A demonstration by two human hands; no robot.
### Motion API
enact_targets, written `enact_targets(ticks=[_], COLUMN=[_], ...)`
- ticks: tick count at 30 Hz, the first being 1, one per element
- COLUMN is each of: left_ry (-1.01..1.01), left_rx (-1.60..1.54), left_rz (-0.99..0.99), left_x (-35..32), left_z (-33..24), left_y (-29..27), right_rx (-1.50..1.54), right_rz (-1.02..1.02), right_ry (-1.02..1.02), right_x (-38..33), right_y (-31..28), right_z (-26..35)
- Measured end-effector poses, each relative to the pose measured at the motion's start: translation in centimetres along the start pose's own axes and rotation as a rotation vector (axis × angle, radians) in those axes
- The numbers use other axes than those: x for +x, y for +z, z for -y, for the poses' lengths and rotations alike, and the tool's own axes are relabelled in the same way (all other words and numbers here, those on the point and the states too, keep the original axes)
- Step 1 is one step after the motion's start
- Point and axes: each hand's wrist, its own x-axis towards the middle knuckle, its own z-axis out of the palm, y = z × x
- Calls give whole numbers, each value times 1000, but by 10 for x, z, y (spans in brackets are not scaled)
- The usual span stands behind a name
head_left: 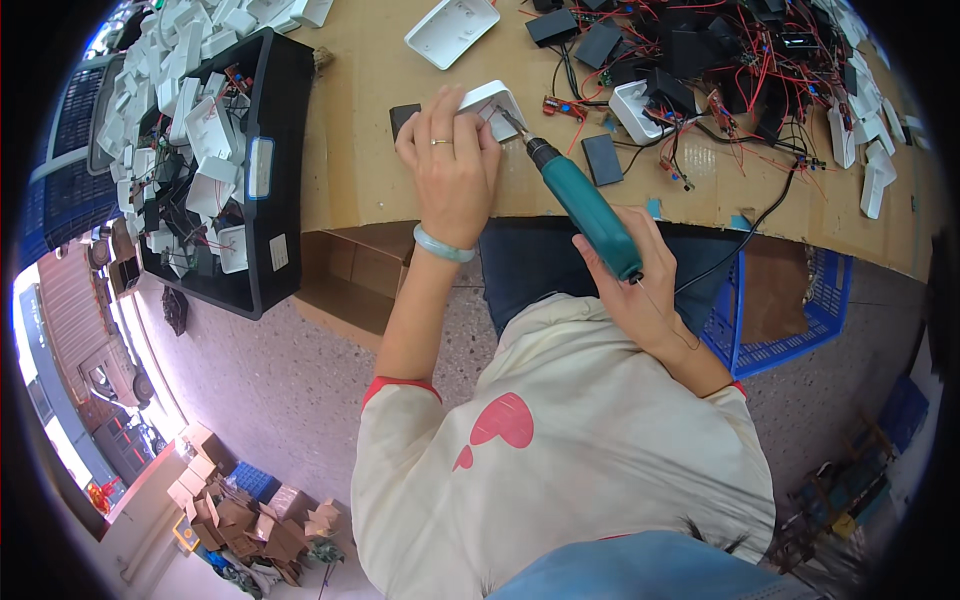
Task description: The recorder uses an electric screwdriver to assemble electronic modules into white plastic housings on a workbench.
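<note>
On the cardboard-covered table [360, 170], my left hand [452, 165] holds a small white plastic housing [497, 92] by its near left side, fingers bent over the rim. A green electric screwdriver [588, 205] is gripped at its rear end by my right hand [640, 270]. Its bit slants down into the open housing; whether it touches a screw is too small to tell. Beside my left fingertips lies a black block [402, 118], partly covered by the hand. Another dark rectangular block [602, 160] rests just right of the screwdriver's front.
A black crate [275, 190] full of white housings and wired parts stands at the left. Another white housing [450, 32] lies farther back. Tangled red wires and black boxes [700, 50] spread over the right side. Below the table are a blue basket [735, 325] and a cardboard box [345, 295].
</note>
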Motion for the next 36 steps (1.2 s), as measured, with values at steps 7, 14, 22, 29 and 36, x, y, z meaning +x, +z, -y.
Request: enact_targets(ticks=[7,14,22,29,36], left_ry=[17,18,19,29,33], left_rx=[-40,-52,-51,-19,-27], left_rz=[-32,-23,-5,0,-3], left_x=[0,0,-1,1,1], left_z=[1,3,4,3,3], left_y=[3,2,3,0,-1], right_rx=[-4,-7,-13,-69,-48], right_rz=[-1,-4,9,52,58], right_ry=[-5,-18,-7,9,-9], right_x=[1,1,1,-1,-2], right_y=[1,-2,-2,-4,-5], right_z=[-1,1,0,-1,0])
